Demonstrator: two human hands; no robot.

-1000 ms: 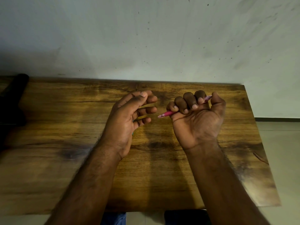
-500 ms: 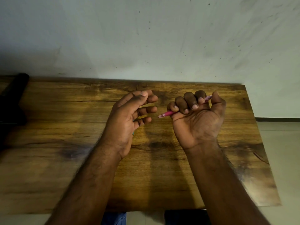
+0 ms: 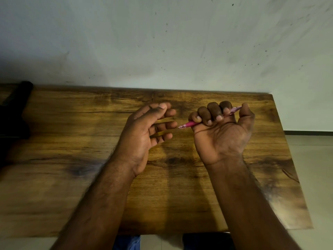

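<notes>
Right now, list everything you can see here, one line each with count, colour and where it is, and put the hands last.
pen: one, pink, held in the right fist above the table, tip pointing toward the left hand
table: one, brown wood grain, fills the lower half of the view, pushed against the wall
dark object: one, black, at the table's far left edge; too dark to tell what it is
wall: one, pale grey with small dark specks, behind the table
floor: pale tiles, right of the table
blue cloth: one patch, blue, below the table's near edge
left hand: one, fingers loosely curled, holding nothing, beside the pen tip
right hand: one, palm up, fingers curled round the pen
</notes>
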